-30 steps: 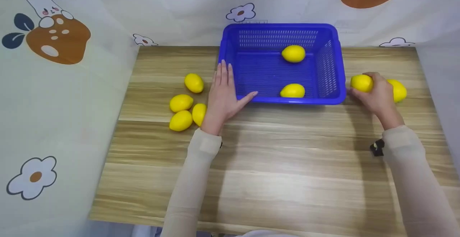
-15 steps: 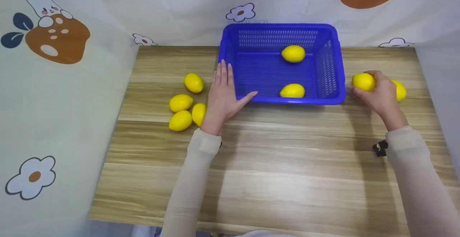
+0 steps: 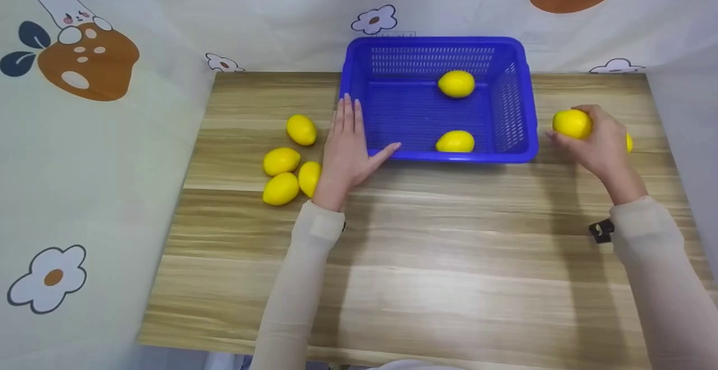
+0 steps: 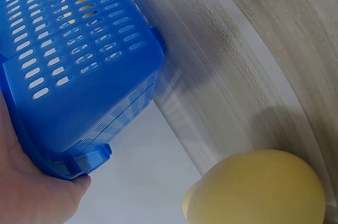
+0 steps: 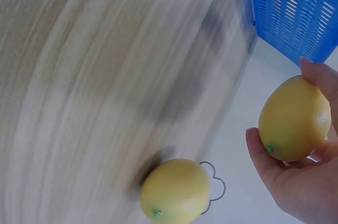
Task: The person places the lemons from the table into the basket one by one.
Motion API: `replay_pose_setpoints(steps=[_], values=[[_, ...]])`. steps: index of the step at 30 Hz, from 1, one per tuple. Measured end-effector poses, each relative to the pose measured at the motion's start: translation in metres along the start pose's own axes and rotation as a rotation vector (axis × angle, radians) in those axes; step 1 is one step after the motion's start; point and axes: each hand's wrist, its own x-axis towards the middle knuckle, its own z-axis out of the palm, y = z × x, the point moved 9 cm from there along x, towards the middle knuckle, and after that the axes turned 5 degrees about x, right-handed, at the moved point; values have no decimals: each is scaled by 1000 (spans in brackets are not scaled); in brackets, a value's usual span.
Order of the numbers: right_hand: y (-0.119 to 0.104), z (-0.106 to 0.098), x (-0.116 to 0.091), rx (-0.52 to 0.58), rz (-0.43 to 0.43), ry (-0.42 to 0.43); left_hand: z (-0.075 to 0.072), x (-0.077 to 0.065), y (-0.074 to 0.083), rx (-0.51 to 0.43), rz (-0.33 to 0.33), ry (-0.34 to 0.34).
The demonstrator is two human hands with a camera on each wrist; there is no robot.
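My right hand (image 3: 603,144) pinches a lemon (image 3: 572,124) between thumb and fingers, to the right of the blue basket (image 3: 437,157). In the right wrist view the held lemon (image 5: 294,119) shows a green stem tip, and its shadow falls on the table. Partly hidden behind that hand is another lemon (image 3: 629,142), seen whole in the right wrist view. My left hand (image 3: 349,148) rests on the basket's front left corner, fingers straight along the left rim and thumb spread over the front rim. Inside the basket lie a rear lemon (image 3: 456,84) and a front lemon (image 3: 455,142).
Several lemons (image 3: 281,161) lie on the wooden table (image 3: 437,280) left of the basket, one partly covered by my left wrist. A patterned curtain (image 3: 280,17) hangs behind the table and along its sides. A black wrist device (image 3: 601,231) sits at my right cuff.
My right hand has drifted right and slightly away from me with the lemon, covering more of the lemon behind it. My left hand and the basket hold their places.
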Motion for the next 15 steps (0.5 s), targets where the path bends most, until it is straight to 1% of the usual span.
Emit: replay_pose_setpoints(steps=[8,15], values=[[-7,-4,-1,0,-1,2,0,1,0,7,1,3],[-14,-8,-1,-3,-6,-3,0,0,0,-10,-2,0]])
